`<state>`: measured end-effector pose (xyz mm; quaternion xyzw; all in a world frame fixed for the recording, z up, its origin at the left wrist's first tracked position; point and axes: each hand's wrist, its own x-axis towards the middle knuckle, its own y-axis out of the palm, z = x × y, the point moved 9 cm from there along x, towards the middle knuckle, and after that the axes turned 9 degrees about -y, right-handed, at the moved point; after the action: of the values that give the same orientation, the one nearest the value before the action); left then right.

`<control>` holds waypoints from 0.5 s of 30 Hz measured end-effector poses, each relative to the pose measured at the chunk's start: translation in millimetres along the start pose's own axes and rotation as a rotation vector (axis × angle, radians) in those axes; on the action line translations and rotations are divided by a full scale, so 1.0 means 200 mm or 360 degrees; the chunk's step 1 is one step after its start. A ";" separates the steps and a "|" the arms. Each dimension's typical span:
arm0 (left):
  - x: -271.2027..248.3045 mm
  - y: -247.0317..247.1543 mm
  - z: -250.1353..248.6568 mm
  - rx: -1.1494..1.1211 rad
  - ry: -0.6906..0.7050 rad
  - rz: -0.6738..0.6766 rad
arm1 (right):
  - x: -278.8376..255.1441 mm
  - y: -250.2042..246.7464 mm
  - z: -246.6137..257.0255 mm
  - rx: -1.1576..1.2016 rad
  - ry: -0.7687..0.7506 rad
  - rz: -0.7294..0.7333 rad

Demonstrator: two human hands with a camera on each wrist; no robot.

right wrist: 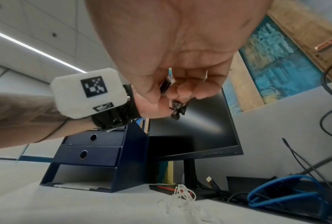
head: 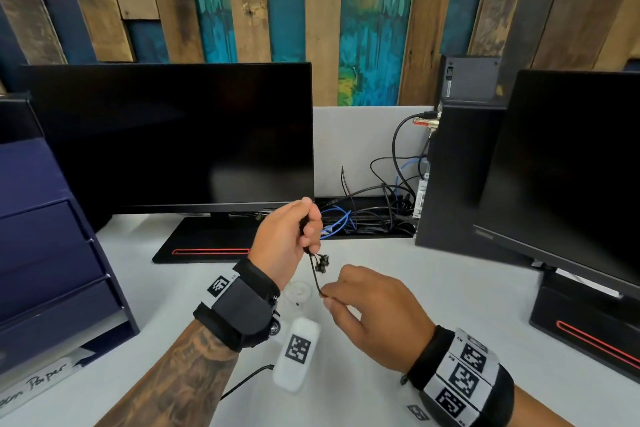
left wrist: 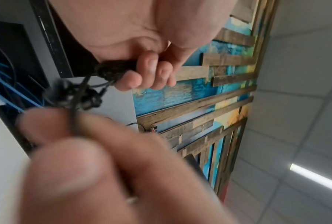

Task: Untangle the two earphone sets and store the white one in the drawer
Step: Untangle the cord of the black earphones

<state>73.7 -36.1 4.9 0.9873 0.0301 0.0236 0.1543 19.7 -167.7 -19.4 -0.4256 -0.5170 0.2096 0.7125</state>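
My left hand (head: 310,229) is raised above the desk and grips a bunched black earphone cable (left wrist: 113,66) in its curled fingers (left wrist: 151,71). The black earbuds (head: 320,262) dangle just below that fist. A short black strand runs down to my right hand (head: 329,298), which pinches its lower end between thumb and fingertips. The white earphones (right wrist: 180,198) lie loose in a small heap on the desk beneath both hands, faint in the head view (head: 299,291). A navy drawer unit (head: 52,253) stands at the left, its drawers (right wrist: 92,151) closed.
A dark monitor (head: 173,135) stands behind my hands, its base (head: 207,243) on the desk. A computer tower (head: 457,166) and second monitor (head: 571,184) fill the right. Blue and black cables (head: 363,218) lie in a tray at the back. The white desk (head: 450,288) stretches right.
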 end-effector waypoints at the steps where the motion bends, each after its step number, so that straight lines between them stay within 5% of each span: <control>1: -0.01 0.01 0.01 0.0097 0.0006 0.0000 | 0.00 -0.02 0.02 -0.0029 -0.0020 -0.0036; 8: -0.07 0.12 0.03 0.0580 0.0013 0.0086 | 0.06 -0.14 0.05 -0.0106 -0.0134 -0.0163; 11: -0.06 0.08 -0.01 0.0035 -0.0074 0.0110 | 0.02 -0.14 0.03 0.0113 -0.0026 -0.0130; 15: -0.08 0.09 -0.04 -0.0439 -0.0236 0.0282 | -0.05 0.04 -0.10 0.0299 0.0236 0.0240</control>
<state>57.7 -52.4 17.8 0.9546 -0.0718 -0.0319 0.2874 36.1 -178.7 -32.7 -0.4091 -0.4075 0.2780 0.7677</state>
